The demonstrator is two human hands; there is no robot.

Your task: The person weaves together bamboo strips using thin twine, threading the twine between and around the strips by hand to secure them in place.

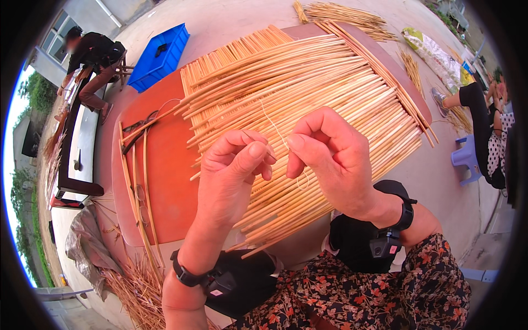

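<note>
Covering most of the reddish-brown table (pixel 165 192), long straw-coloured stalks (pixel 308 82) lie side by side in a broad layer, their ends uneven along the left edge. A few more stalks run lengthwise across the right-hand ends, and several thin sticks (pixel 135 190) lie along the table's left side, near a dark curved tool (pixel 137 129). The table has rounded corners and stands on pale ground (pixel 236 23) outdoors. Beyond its far left corner is a blue plastic crate (pixel 171 59) with a small dark object inside. A seated person (pixel 96 61) is at a white-topped, black-framed bench (pixel 85 146) on the left; another person (pixel 498 144) sits on the right near a lilac stool (pixel 467 158). Loose bundles (pixel 346 19) lie past the table, and a grey sack (pixel 88 242) rests near its lower left corner.

Both hands are raised over the near part of the stalks, close together yet apart. The right hand (pixel 333 159) is curled, pinching a thin pale thread (pixel 269 115) between thumb and forefinger; the thread loops below those fingertips. The left hand (pixel 234 170) is half closed, thumb bent toward the curled fingers; whether it grips the thread too, I cannot tell.
</note>
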